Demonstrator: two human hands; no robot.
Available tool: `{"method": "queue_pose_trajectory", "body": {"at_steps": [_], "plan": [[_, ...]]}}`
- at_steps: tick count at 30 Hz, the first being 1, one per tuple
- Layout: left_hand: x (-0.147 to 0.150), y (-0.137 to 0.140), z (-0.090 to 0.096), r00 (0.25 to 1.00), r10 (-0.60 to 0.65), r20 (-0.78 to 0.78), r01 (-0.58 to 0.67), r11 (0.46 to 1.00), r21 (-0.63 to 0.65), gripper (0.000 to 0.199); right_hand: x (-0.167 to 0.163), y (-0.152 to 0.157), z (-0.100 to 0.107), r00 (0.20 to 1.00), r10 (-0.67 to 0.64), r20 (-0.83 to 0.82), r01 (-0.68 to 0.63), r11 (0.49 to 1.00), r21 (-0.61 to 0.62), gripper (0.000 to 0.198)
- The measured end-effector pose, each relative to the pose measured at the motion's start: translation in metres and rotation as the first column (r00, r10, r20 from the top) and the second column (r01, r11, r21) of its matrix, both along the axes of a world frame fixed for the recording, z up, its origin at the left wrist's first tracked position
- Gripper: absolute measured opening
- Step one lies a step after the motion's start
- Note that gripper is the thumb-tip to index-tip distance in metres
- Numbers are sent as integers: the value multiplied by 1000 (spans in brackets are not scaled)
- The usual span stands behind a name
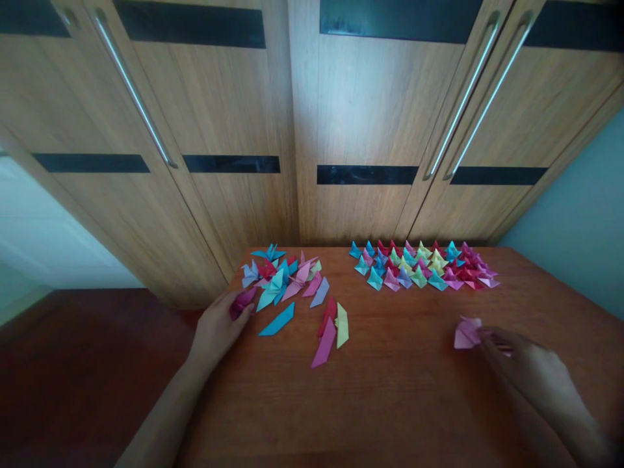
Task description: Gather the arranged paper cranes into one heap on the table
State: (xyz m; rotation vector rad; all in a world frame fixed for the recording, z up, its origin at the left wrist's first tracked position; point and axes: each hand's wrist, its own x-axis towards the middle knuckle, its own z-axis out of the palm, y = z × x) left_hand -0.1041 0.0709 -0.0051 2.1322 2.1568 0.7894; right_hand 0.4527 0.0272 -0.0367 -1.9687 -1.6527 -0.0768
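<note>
**Well along on the right, plenty waiting on the left**

The work is looking well along at the far right of the desk [394,403], where a block of small folded papers [418,277] is standing in close rows. At the left, a jumbled heap of paper cranes [276,283] and some flat folded pieces [277,320] are lying outside those rows, so that share is probably the part remaining. Nearer than the block, the right hand [531,367] is pinching a pink folded paper [466,333] in its grip; blur is hiding whether the paper is touching the desk. By the desk's left edge, the left hand [218,325] is gripping a magenta folded paper [242,302] beside the heap.

Counting up, the two hands are holding one paper each. Six flat pieces are showing: blue, lavender, pink, red, yellow and deep pink. About eight papers are forming the block's front row; those behind are overlapping too much for an exact count, the total probably running past thirty. The heap is overlapping too, showing roughly ten cranes.
</note>
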Motion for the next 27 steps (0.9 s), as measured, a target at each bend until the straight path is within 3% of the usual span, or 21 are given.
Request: {"method": "queue_pose_trajectory", "body": {"at_steps": [3, 6, 11, 17, 22, 27], "plan": [[1, 5, 1, 999, 34, 4, -34, 999, 40, 44, -32, 9, 15, 987, 106, -120, -116, 990, -79, 21], [2, 9, -1, 998, 57, 31, -59, 995, 80, 50, -90, 31, 37, 932, 286, -223, -296, 955, -8, 24], [1, 7, -5, 994, 32, 107, -45, 991, 129, 52, -216, 98, 71, 788, 580, -207, -564, 815, 134, 22], [1, 2, -7, 989, -25, 146, 11, 995, 99, 51, -333, 174, 81, 774, 606, -183, -612, 790, 25, 17], [1, 0, -5, 993, -34, 117, 16, 988, 152, 44, -362, 193, 68, 710, 671, -214, -687, 727, 0, 14], [16, -4, 7, 998, -51, 28, 42, 965, 260, 38, -333, 198, 51, 671, 698, -249, -718, 696, 15, 27]]}}
